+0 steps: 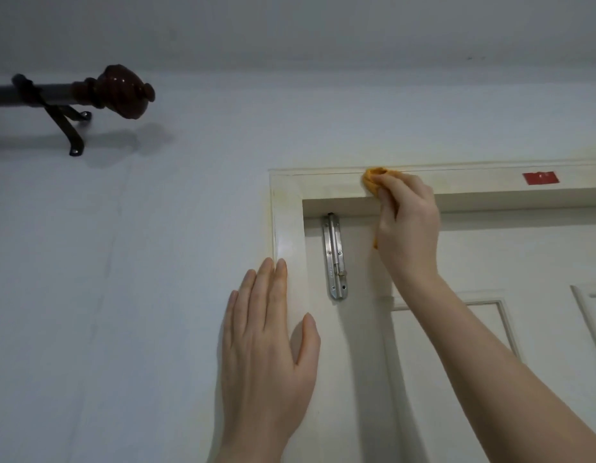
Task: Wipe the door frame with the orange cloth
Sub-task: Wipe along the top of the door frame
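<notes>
Orange cloth [373, 180]: we find it bunched in our right hand [406, 225] and pressed against the top rail of the door frame [286, 222], a little right of the upper left corner. A strip of it hangs below the palm.

Right hand: its fingers [395, 187] are curled round the cloth and grip it. The forearm reaches up from the lower right across the door [490, 255].

Left hand [266, 342]: the fingers are straight and close together, holding nothing. We lay it flat on the frame's left upright and the wall [139, 262] beside it, thumb spread toward the door.

Door: white, panelled, sitting closed in the frame.

Bolt [336, 255]: a metal sliding bolt mounted upright on the door near its upper left corner, between our two hands.

Red sticker [541, 178]: on the top rail, well to the right of the cloth.

Curtain rod [39, 93]: high on the wall at upper left, on a dark bracket [68, 128], ending in a round brown knob [123, 90], well apart from the frame
</notes>
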Tool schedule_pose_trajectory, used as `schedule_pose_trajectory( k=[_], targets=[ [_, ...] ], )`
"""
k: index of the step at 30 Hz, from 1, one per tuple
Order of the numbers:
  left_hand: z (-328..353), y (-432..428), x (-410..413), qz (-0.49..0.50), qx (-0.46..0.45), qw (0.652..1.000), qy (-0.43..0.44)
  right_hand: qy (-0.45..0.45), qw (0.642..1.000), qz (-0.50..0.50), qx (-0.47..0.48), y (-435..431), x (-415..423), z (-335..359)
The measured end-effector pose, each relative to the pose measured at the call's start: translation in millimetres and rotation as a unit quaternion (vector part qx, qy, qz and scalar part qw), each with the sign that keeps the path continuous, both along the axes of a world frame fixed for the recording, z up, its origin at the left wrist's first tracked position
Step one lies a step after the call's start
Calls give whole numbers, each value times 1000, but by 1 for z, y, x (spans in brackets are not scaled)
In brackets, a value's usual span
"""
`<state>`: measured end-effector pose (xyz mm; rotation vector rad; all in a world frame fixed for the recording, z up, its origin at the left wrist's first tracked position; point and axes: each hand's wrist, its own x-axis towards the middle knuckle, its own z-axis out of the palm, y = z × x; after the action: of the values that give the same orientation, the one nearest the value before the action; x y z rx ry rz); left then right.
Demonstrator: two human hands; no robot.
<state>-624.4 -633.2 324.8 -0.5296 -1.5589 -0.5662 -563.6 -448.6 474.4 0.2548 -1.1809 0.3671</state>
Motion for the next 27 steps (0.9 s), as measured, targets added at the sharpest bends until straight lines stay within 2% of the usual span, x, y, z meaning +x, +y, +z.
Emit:
schedule_pose_trajectory(
  k=[7, 10, 14, 20, 24, 27],
  targets=[
    [2, -18, -5, 29, 85, 996, -4, -56, 982, -18, 179, -67, -15, 14],
    [-1, -21, -8, 31, 82, 996, -4, -35, 987, -34, 155, -46, -13, 12],
    [0, -21, -10, 23, 82, 996, 2, -37, 995, 8, 93, -45, -14, 16],
    [-6, -28, -10, -1, 75, 997, 0, -86, 975, 3, 202, -69, -14, -12],
    [-12, -31, -12, 2, 85, 996, 2, -74, 963, -26, 260, -63, -15, -55],
    [-12, -29, -10, 8, 92, 996, 8, -56, 959, -47, 273, -58, -19, -42]
  ],
)
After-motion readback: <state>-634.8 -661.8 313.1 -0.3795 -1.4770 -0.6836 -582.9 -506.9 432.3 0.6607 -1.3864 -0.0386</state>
